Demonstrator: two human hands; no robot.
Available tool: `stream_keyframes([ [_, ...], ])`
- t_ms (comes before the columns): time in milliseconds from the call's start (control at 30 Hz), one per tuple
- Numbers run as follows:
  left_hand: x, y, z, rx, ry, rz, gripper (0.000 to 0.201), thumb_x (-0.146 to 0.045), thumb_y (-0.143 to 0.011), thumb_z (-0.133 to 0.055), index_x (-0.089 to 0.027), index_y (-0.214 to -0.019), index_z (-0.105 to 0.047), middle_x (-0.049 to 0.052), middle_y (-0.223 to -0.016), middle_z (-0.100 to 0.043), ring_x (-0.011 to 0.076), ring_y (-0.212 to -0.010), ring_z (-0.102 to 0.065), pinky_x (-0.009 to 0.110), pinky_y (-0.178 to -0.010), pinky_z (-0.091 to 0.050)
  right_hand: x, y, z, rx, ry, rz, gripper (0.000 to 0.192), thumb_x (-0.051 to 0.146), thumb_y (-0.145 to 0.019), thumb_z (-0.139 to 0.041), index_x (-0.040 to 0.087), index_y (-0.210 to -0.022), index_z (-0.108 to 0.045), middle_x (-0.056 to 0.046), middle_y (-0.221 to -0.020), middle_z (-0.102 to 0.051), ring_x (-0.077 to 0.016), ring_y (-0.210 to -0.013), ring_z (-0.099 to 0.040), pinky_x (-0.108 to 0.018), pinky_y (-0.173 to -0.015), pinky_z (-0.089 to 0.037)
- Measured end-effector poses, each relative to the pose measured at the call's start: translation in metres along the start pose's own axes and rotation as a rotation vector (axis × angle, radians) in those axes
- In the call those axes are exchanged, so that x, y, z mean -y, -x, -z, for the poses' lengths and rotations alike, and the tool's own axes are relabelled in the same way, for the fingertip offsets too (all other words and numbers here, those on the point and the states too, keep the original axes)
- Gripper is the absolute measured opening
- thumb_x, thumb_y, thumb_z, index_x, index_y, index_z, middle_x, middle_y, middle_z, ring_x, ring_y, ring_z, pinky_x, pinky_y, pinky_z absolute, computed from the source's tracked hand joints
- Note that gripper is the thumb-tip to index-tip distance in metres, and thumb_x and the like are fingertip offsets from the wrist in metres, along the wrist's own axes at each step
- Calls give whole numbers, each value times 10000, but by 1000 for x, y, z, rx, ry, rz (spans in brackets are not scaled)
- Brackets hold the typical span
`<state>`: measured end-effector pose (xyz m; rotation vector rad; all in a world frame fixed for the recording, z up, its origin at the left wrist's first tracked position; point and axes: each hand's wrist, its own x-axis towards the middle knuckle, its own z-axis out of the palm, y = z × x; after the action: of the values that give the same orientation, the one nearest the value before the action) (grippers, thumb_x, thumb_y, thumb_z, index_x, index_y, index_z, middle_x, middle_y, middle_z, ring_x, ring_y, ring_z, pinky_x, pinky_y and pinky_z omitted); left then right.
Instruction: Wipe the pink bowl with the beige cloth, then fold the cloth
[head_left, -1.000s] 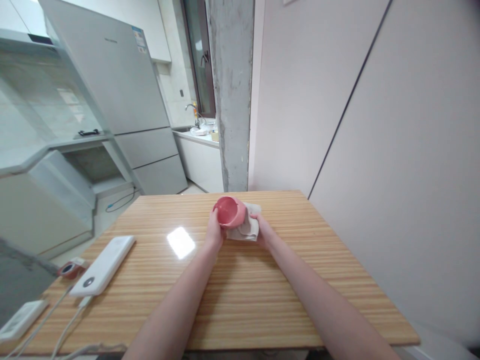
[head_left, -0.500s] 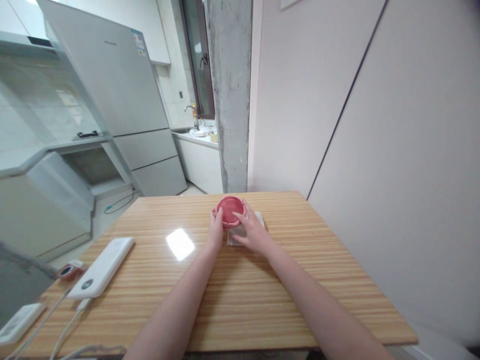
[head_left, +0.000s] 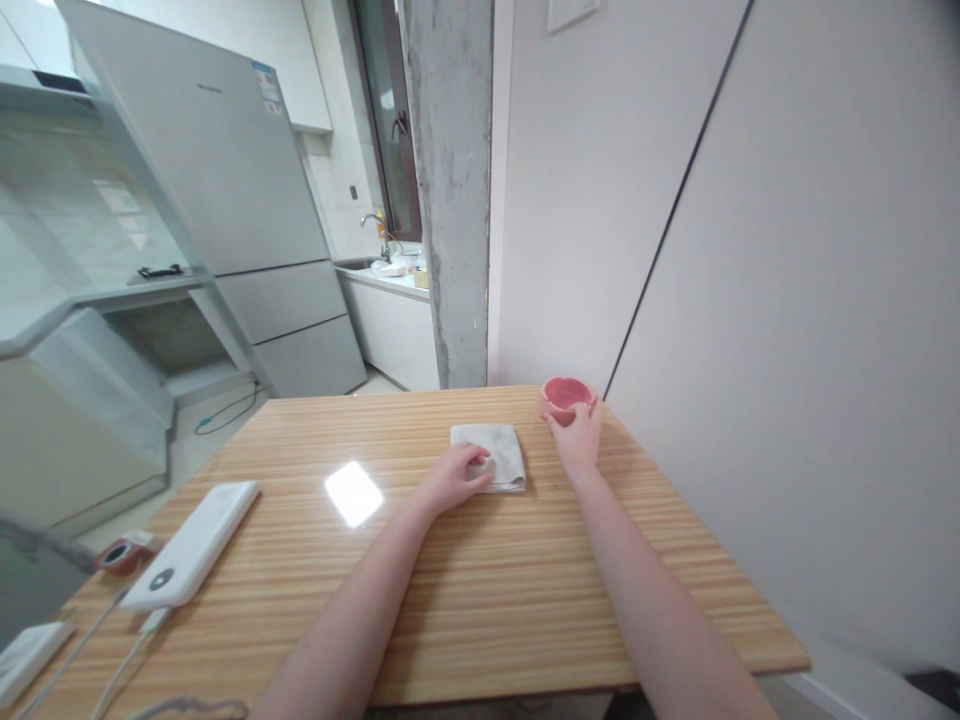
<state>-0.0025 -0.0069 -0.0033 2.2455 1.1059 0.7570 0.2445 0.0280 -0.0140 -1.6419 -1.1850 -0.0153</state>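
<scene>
A small pink bowl [head_left: 564,394] is near the far right corner of the wooden table [head_left: 480,590], close to the wall. My right hand [head_left: 577,437] grips the bowl from its near side. A folded beige cloth [head_left: 496,450] lies flat on the table to the left of the bowl. My left hand [head_left: 453,476] rests on the cloth's near left corner, fingers bent onto it.
A white power bank [head_left: 191,545] with cables lies at the table's left edge, a small red-rimmed object [head_left: 116,553] beside it. A white device [head_left: 22,662] sits at the near left corner. The wall runs along the table's right side; a concrete pillar [head_left: 450,190] and fridge [head_left: 225,200] stand beyond.
The bowl left the cloth: my right hand carried it right, toward the table's far right corner. My left hand let go of the bowl and came down on the cloth, which now lies flat.
</scene>
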Motion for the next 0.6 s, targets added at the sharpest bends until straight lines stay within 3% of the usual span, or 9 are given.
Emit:
stream_keyframes([
  [167,-8,3,3,101,-180,-71,497,-415,-625,-758,-213,-1060,-629,87,-1116,-563,253,-1058,-513,370,-945,-405,-32,-7,3,-112,113,-128,309,290,-683,-668,135,-925,-555,-248,-1442,-258,-331,-1351,-245,-434,-1078,-234],
  [367,-8,2,2,93,-187,-71,292,-319,-723,-655,-198,-988,-631,83,-1055,-581,223,-997,-536,332,-899,-421,-39,-6,0,-100,96,-153,322,315,-673,-654,137,-928,-571,-234,-1404,-325,-329,-1303,-311,-432,-1073,-229],
  [600,-10,2,2,129,-230,-116,237,-179,-683,-584,-190,-918,-611,63,-991,-596,199,-942,-548,290,-844,-426,-41,-8,-1,-83,116,-177,348,293,-658,-666,119,-946,-578,-256,-1442,-262,-343,-1325,-293,-421,-1075,-243],
])
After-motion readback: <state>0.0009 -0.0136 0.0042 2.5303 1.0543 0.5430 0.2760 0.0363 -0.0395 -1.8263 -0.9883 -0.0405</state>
